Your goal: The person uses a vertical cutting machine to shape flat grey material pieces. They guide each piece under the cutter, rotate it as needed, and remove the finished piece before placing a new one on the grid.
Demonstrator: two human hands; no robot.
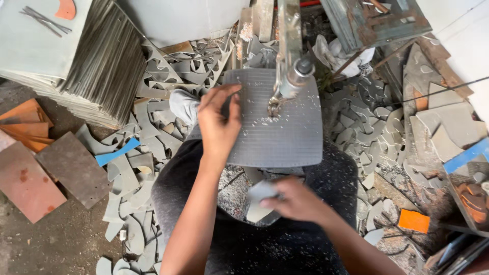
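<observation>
My left hand (218, 124) rests on the left edge of a grey ribbed sheet (285, 127) lying across my lap, fingers curled against it. A metal cutting tool (290, 81) on an upright arm comes down onto the sheet near its middle, with pale chips scattered around the contact point. Lower down, my right hand (295, 200) grips a small pale grey cut-off piece (260, 198) just below the sheet's near edge, above my dark trousers.
Curved grey offcuts (153, 147) cover the floor on both sides. A tall stack of grey sheets (97, 61) stands at the upper left, brown tiles (30, 178) lie at the left, and an orange piece (413, 220) and rusty metal frame (377, 20) sit at the right.
</observation>
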